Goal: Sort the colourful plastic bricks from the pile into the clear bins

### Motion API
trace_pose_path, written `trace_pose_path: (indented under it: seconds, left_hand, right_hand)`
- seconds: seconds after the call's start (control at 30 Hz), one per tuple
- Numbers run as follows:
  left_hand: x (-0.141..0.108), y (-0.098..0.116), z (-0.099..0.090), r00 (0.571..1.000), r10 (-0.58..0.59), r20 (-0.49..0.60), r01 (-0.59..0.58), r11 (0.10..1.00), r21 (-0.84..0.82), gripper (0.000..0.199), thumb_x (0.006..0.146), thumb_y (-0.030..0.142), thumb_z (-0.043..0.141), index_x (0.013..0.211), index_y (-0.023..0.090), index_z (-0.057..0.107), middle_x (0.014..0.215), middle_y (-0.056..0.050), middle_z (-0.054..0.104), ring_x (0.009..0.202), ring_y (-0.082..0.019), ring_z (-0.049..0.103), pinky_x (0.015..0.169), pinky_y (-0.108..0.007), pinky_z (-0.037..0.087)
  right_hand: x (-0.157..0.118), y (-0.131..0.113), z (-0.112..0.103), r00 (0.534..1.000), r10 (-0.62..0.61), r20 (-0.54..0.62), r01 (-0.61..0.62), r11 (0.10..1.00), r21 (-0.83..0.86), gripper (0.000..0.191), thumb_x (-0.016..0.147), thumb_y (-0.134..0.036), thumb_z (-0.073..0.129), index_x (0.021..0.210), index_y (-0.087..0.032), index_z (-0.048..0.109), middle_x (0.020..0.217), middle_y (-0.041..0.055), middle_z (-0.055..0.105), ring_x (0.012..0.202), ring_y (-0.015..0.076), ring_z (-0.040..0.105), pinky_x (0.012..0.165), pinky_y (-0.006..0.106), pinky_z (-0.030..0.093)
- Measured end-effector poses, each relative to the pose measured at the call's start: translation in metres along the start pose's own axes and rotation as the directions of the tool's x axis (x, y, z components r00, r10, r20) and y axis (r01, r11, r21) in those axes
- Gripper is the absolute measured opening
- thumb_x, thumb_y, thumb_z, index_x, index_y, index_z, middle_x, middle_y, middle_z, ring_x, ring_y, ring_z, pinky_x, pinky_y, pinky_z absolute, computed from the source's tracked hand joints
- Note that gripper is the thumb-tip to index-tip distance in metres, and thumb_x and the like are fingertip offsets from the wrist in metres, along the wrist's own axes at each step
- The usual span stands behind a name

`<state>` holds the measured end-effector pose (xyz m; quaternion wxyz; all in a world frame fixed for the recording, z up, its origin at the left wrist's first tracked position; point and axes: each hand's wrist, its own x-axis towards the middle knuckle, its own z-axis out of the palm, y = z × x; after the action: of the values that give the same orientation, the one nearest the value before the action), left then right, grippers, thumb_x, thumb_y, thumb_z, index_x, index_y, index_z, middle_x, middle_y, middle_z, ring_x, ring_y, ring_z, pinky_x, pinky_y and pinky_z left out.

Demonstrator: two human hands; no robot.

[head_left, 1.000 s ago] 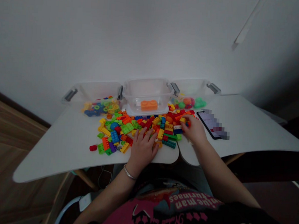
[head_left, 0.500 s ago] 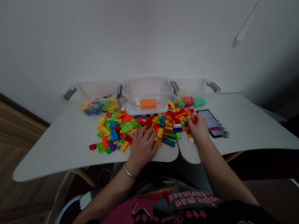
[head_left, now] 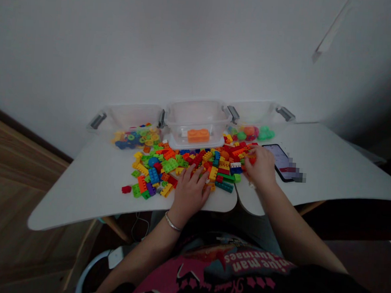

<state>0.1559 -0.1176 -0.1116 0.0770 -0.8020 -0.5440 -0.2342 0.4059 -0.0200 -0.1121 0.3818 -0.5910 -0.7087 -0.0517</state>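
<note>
Toy building bricks in many colours lie in a loose pile on the white table (head_left: 90, 188). My left hand (head_left: 191, 188) rests on the near side of the pile, its fingers spread over the bricks. At the pile's right end is my right hand (head_left: 261, 166), thumb and fingers curled towards each other. Something red-orange shows between them, but its shape is mostly hidden. Close by the right hand are a white brick and a blue brick (head_left: 236, 170). A green brick (head_left: 224, 186) lies between the hands.
Three clear boxes stand against the wall: a left box (head_left: 131, 111) with small colourful pieces, a middle box (head_left: 196, 111) with an orange brick (head_left: 198, 135), and a right box (head_left: 257, 112) with green and red pieces. A phone (head_left: 279, 158) lies right of my right hand.
The whole view has shifted slightly. My right hand has turned a little and its fingers are more curled at the pile's edge. My left hand stays on the bricks.
</note>
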Motion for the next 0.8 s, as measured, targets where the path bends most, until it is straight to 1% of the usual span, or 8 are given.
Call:
trace_pose_path:
  seconds: [0.07,0.13,0.23,0.33,0.43,0.57,0.67,0.8]
  left_hand:
    - [0.0,0.0,0.0,1.0,-0.005,0.001,0.005,1.0,-0.002,0.037,0.092,0.033,0.054,0.126,0.022,0.063,0.133,-0.007,0.062,0.132,-0.033,0.044,0.111,-0.054,0.037]
    - [0.0,0.001,-0.001,1.0,-0.009,0.004,0.009,1.0,-0.002,0.037,0.092,0.033,0.054,0.127,0.022,0.063,0.133,-0.008,0.062,0.132,-0.033,0.044,0.111,-0.054,0.037]
    - [0.0,0.001,-0.001,1.0,-0.01,0.009,0.01,1.0,0.001,0.038,0.092,0.033,0.053,0.127,0.021,0.062,0.134,-0.008,0.061,0.133,-0.033,0.044,0.113,-0.055,0.035]
    - [0.0,0.001,-0.001,1.0,-0.007,0.014,0.007,1.0,0.009,0.038,0.092,0.034,0.053,0.127,0.021,0.062,0.134,-0.008,0.061,0.132,-0.033,0.044,0.113,-0.055,0.035]
    - [-0.001,0.001,0.0,1.0,-0.012,0.014,0.012,1.0,0.015,0.037,0.093,0.034,0.052,0.126,0.021,0.063,0.134,-0.008,0.061,0.132,-0.033,0.045,0.113,-0.055,0.034]
    - [-0.001,0.002,0.0,1.0,-0.025,0.015,0.025,1.0,0.012,0.039,0.093,0.034,0.052,0.129,0.022,0.061,0.135,-0.007,0.061,0.133,-0.033,0.044,0.114,-0.056,0.033]
    - [-0.001,0.002,-0.002,0.999,-0.028,0.021,0.028,1.0,0.008,0.039,0.092,0.034,0.053,0.128,0.022,0.061,0.136,-0.007,0.06,0.133,-0.033,0.044,0.114,-0.055,0.033]
    - [-0.001,0.002,-0.001,0.999,-0.031,0.016,0.03,0.999,0.009,0.038,0.092,0.034,0.053,0.127,0.022,0.062,0.134,-0.007,0.061,0.133,-0.033,0.044,0.114,-0.056,0.032]
  right_hand:
    - [0.003,-0.015,0.001,0.995,-0.074,0.062,0.073,0.997,0.016,0.011,0.08,-0.023,0.057,0.09,-0.021,0.061,0.108,0.0119,0.068,0.104,0.0314,0.059,0.093,0.048,0.044]
    - [0.006,-0.031,0.005,0.976,-0.173,0.136,0.161,0.982,0.095,0.018,0.082,-0.023,0.057,0.098,-0.02,0.065,0.11,0.0106,0.069,0.106,0.03,0.06,0.095,0.048,0.045]
    - [0.007,-0.051,0.013,0.912,-0.344,0.223,0.296,0.929,0.224,0.03,0.084,-0.024,0.059,0.113,-0.022,0.066,0.123,0.0086,0.067,0.115,0.0269,0.058,0.104,0.047,0.043]
    - [0.007,-0.065,0.02,0.86,-0.431,0.274,0.37,0.895,0.248,0.029,0.086,-0.025,0.059,0.113,-0.025,0.07,0.13,0.0071,0.064,0.122,0.0261,0.053,0.108,0.048,0.04]
    - [0.007,-0.071,0.024,0.842,-0.455,0.29,0.404,0.888,0.22,0.021,0.086,-0.026,0.061,0.102,-0.024,0.075,0.127,0.0072,0.065,0.123,0.0271,0.053,0.108,0.048,0.041]
    - [0.008,-0.07,0.027,0.882,-0.408,0.236,0.376,0.911,0.169,0.014,0.084,-0.023,0.062,0.085,-0.023,0.076,0.12,0.0079,0.069,0.115,0.0274,0.057,0.106,0.049,0.042]
    - [0.008,-0.068,0.028,0.905,-0.365,0.218,0.331,0.927,0.177,0.014,0.084,-0.02,0.061,0.085,-0.023,0.075,0.118,0.0075,0.069,0.112,0.0269,0.058,0.103,0.05,0.044]
    - [0.005,-0.075,0.03,0.899,-0.365,0.241,0.32,0.925,0.205,0.013,0.084,-0.026,0.063,0.089,-0.022,0.074,0.12,0.0093,0.068,0.114,0.0269,0.058,0.102,0.049,0.044]
